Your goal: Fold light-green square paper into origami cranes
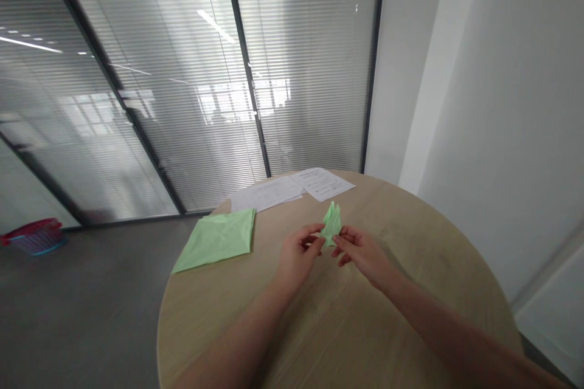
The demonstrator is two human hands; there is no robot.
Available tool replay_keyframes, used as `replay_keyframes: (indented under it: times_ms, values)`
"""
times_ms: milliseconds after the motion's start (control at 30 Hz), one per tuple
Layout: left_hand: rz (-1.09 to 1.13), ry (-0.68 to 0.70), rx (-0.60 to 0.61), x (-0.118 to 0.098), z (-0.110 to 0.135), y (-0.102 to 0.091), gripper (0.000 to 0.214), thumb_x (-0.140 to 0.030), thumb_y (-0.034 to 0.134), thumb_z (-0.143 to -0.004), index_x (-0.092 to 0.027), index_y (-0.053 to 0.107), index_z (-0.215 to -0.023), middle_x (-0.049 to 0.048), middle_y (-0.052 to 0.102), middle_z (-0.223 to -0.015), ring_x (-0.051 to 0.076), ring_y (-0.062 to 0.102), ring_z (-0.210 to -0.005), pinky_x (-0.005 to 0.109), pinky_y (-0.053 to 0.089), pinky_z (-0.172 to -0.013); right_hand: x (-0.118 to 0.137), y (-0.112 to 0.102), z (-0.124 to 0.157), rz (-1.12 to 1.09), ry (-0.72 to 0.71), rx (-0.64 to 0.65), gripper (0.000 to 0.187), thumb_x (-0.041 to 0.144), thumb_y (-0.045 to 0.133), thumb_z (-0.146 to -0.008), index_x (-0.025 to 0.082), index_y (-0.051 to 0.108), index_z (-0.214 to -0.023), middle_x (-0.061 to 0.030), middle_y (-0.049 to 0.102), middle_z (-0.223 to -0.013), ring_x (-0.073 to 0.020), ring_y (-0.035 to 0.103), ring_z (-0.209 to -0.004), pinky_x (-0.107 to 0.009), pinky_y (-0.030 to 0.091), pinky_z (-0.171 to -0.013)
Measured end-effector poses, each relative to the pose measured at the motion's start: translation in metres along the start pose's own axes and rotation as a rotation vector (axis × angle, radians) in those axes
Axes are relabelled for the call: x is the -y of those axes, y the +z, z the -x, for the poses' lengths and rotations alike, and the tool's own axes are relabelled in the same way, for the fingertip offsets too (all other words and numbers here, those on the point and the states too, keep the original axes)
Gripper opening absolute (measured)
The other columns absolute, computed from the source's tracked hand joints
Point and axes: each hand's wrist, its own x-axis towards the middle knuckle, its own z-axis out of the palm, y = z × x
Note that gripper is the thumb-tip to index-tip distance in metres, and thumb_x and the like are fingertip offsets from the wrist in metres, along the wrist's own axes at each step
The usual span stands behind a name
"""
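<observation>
Between my two hands, above the round wooden table (pixel 410 243), stands a small piece of folded light green paper (pixel 331 223) with a pointed top. My left hand (pixel 301 249) pinches its lower left edge between thumb and fingers. On the other side, my right hand (pixel 360 249) grips the lower right edge, its thumb in front and its other fingers curled. The fingertips hide parts of both edges. A larger light green folded sheet (pixel 219 238), either cloth or paper, lies flat at the left of the table.
Several printed white sheets (pixel 269 193) overlap at the table's far edge. A red and blue plastic basket (pixel 36 237) is on the floor at far left. Behind the table rises a glass partition with blinds (pixel 314 73); a white wall (pixel 511 103) stands to the right.
</observation>
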Motion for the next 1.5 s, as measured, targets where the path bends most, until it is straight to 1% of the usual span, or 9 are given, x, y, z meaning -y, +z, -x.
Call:
replay_keyframes:
  times_ms: [100, 233, 467, 700, 833, 1000, 1167, 1367, 1500]
  values:
    - [-0.013, 0.002, -0.009, 0.001, 0.000, -0.001, 0.031, -0.030, 0.072, -0.080, -0.020, 0.077, -0.110, 0.0060, 0.076, -0.088, 0.016, 0.064, -0.065, 0.030, 0.056, -0.062, -0.001, 0.001, 0.000, 0.007, -0.011, 0.002, 0.035, 0.051, 0.074, -0.077, 0.021, 0.071, -0.095, -0.0046, 0.072, -0.083, -0.0184, 0.065, -0.069, -0.028, 0.052, -0.053]
    - [0.027, 0.015, 0.048, -0.001, 0.000, -0.001, 0.017, -0.029, 0.069, -0.081, -0.019, 0.079, -0.090, 0.0085, 0.076, -0.106, 0.018, 0.067, -0.075, 0.029, 0.057, -0.062, -0.003, 0.000, -0.001, 0.008, -0.031, -0.001, 0.033, 0.046, 0.075, -0.077, 0.021, 0.072, -0.098, -0.0045, 0.073, -0.084, -0.0186, 0.065, -0.069, -0.028, 0.052, -0.053]
    - [0.123, -0.102, 0.109, 0.001, -0.003, 0.000, 0.022, -0.037, 0.070, -0.081, -0.018, 0.078, -0.089, 0.0079, 0.074, -0.082, 0.021, 0.069, -0.077, 0.030, 0.059, -0.059, -0.001, 0.000, -0.002, -0.057, 0.019, -0.014, 0.025, 0.039, 0.074, -0.076, 0.025, 0.074, -0.097, -0.0047, 0.075, -0.086, -0.0192, 0.066, -0.071, -0.029, 0.052, -0.056]
    - [0.085, -0.107, 0.065, 0.004, -0.007, -0.005, 0.017, -0.032, 0.067, -0.081, -0.017, 0.075, -0.080, 0.0036, 0.072, -0.077, 0.016, 0.066, -0.066, 0.031, 0.061, -0.061, 0.003, 0.002, 0.003, -0.087, 0.058, 0.020, 0.040, 0.052, 0.070, -0.081, 0.021, 0.072, -0.106, -0.0095, 0.075, -0.098, -0.0223, 0.070, -0.081, -0.030, 0.055, -0.058]
    - [-0.020, -0.045, 0.055, 0.005, -0.005, -0.003, 0.016, -0.025, 0.062, -0.082, -0.017, 0.076, -0.083, 0.0043, 0.073, -0.081, 0.015, 0.067, -0.067, 0.028, 0.061, -0.061, 0.001, 0.001, 0.002, -0.063, 0.078, -0.025, 0.046, 0.062, 0.064, -0.084, 0.019, 0.070, -0.100, -0.0102, 0.072, -0.096, -0.0216, 0.068, -0.077, -0.029, 0.055, -0.054]
    - [-0.036, 0.017, 0.091, 0.004, -0.003, -0.001, 0.017, -0.020, 0.060, -0.082, -0.017, 0.077, -0.082, 0.0064, 0.075, -0.092, 0.017, 0.068, -0.074, 0.028, 0.061, -0.062, -0.001, 0.000, 0.001, 0.050, 0.045, 0.018, 0.040, 0.053, 0.074, -0.078, 0.022, 0.071, -0.101, -0.0055, 0.072, -0.089, -0.0195, 0.067, -0.075, -0.026, 0.053, -0.053]
    - [0.101, -0.089, 0.076, 0.000, -0.003, -0.001, 0.015, -0.027, 0.067, -0.081, -0.015, 0.073, -0.088, 0.0058, 0.073, -0.088, 0.017, 0.068, -0.074, 0.030, 0.061, -0.064, -0.004, -0.004, -0.002, 0.056, 0.023, 0.010, 0.031, 0.045, 0.076, -0.075, 0.022, 0.071, -0.096, -0.0038, 0.072, -0.084, -0.0191, 0.067, -0.073, -0.026, 0.052, -0.053]
    - [0.218, -0.174, 0.032, -0.001, -0.004, 0.001, 0.049, -0.032, 0.083, -0.070, -0.016, 0.063, -0.113, 0.0036, 0.071, -0.085, 0.017, 0.068, -0.069, 0.028, 0.058, -0.057, -0.009, -0.007, -0.005, 0.107, -0.029, -0.004, 0.027, 0.042, 0.076, -0.076, 0.022, 0.071, -0.093, -0.0033, 0.072, -0.081, -0.0179, 0.066, -0.069, -0.026, 0.051, -0.053]
    - [0.205, -0.209, 0.016, -0.001, -0.005, 0.000, 0.049, -0.029, 0.082, -0.071, -0.014, 0.067, -0.115, 0.0005, 0.069, -0.075, 0.014, 0.065, -0.064, 0.026, 0.057, -0.058, -0.009, -0.005, -0.004, 0.125, -0.059, 0.008, 0.029, 0.043, 0.075, -0.078, 0.022, 0.073, -0.098, -0.0045, 0.074, -0.086, -0.0180, 0.066, -0.069, -0.027, 0.052, -0.055]
